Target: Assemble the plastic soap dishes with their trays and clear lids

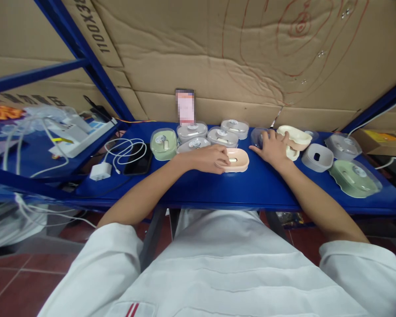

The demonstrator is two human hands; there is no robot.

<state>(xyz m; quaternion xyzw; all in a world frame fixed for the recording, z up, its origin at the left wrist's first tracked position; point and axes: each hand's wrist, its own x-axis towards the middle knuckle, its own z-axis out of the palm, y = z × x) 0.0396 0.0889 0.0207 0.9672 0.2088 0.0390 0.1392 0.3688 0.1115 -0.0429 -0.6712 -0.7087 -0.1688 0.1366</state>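
Note:
My left hand [210, 159] has its fingers curled over the left end of a pink oval dish [242, 164] lying on the blue shelf. A small pale piece sits in the middle of this dish. Fingers spread, my right hand [272, 147] reaches between a clear plastic lid [257, 137] and a cream oval dish [297, 135]. Its fingertips lie over the lid's edge, and whether they touch it I cannot tell. Beneath the cream dish are a pinkish piece and another cream part [292, 153], partly hidden by the hand.
Several grey containers with clear lids [222, 137] and a green one [164, 144] stand behind my left hand. To the right are a grey box with an opening [317, 157] and another green container [354, 178]. A phone [185, 107] leans on cardboard; a charger [100, 171] lies left.

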